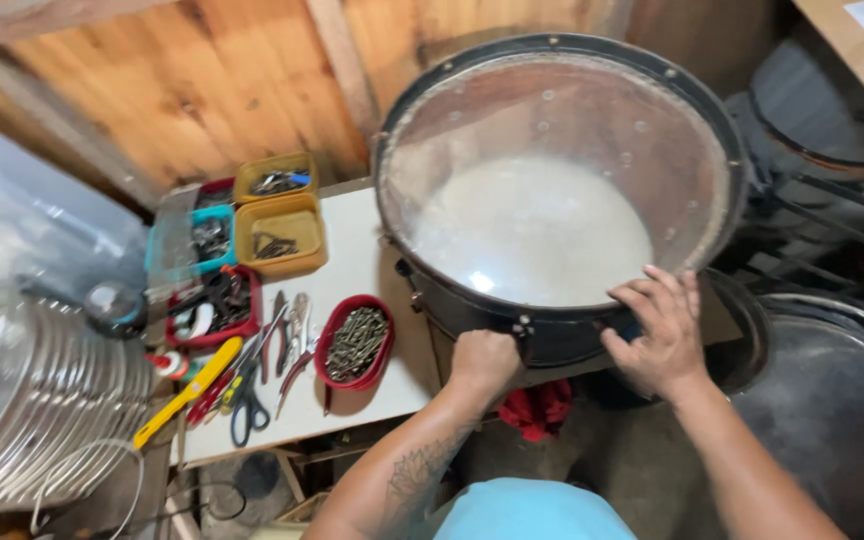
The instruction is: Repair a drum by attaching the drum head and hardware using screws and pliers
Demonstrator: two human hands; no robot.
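On the white table [362,260], one drum [552,180]: left hand [484,362] fisted at its near rim, right hand [660,330] spread on it; two yellow tubs [278,232] far left.

A large round drum [552,190] with a black hoop and shell and a clear, see-through head stands tilted on the edge of a white worktable, its head facing up and toward the camera. Through the clear head a pale whitish patch shows on the far inner skin, spread from the centre toward 6 o'clock. Small metal lugs sit along the black rim at about 6 and 8 o'clock.
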